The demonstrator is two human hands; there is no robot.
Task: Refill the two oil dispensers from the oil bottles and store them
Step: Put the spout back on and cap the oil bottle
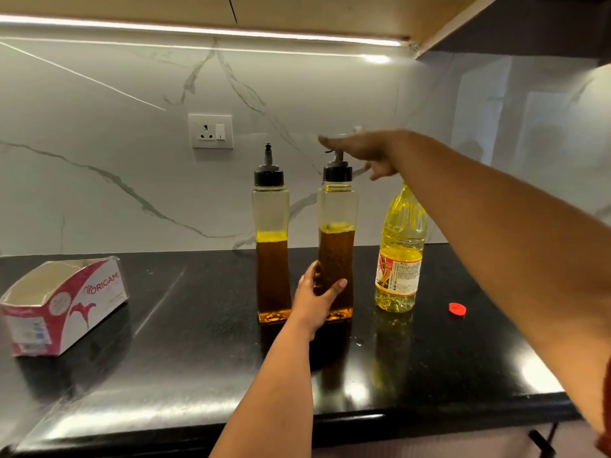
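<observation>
Two tall clear oil dispensers with black spout caps stand on the black counter. The left dispenser (272, 246) is roughly half full of amber oil. My left hand (316, 299) grips the lower body of the right dispenser (337, 239), which holds a little more oil. My right hand (360, 150) lies flat, fingers straight, on top of that dispenser's spout cap. Just to the right stands an uncapped plastic oil bottle (400, 256) with yellow oil and a label. Its red cap (457, 308) lies on the counter further right.
An open pink-and-white tissue box (62, 302) sits at the left of the counter (185, 342). A wall socket (211, 131) is on the marble backsplash. An upper cabinet (496, 24) hangs above right. A few oil drops (358, 342) lie in front of the dispensers.
</observation>
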